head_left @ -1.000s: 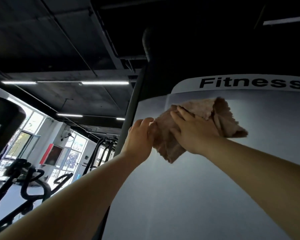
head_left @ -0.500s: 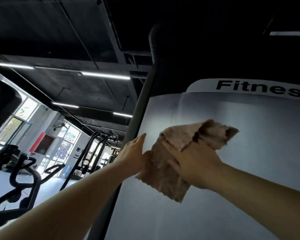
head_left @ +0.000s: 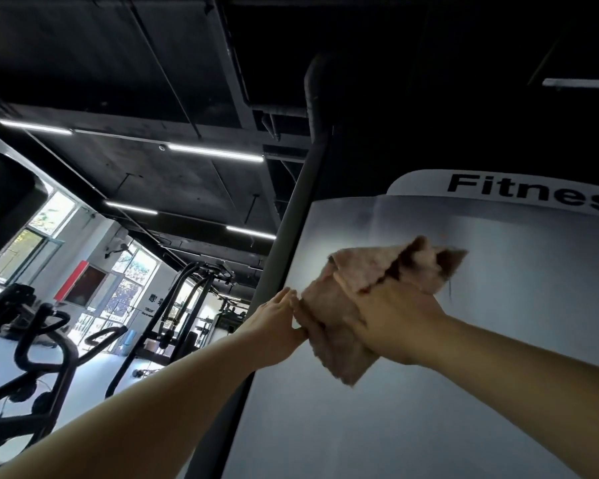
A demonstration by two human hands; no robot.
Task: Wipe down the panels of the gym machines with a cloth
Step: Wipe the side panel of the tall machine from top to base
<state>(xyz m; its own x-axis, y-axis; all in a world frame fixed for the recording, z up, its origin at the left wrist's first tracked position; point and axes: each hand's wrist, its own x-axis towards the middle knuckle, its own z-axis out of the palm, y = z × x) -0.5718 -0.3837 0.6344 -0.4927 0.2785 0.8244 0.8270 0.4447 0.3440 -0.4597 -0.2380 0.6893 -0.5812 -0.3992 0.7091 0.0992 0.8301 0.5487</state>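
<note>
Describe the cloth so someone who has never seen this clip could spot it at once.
Find the big pale grey machine panel on the right, lettered "Fitnes" along its top. Just below that lettering, the right hand presses a crumpled pinkish-brown cloth against it. It is the only soft, frayed thing among hard surfaces.

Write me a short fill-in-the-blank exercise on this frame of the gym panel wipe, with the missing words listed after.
1. The right hand presses a pinkish cloth against the grey ____ of the machine.
2. The left hand touches the cloth's ____ edge.
3. The black lettering above the cloth begins with the letters ____.
4. The dark pole stands to the ____ of the panel.

Missing words: panel; left; Fitnes; left
</note>
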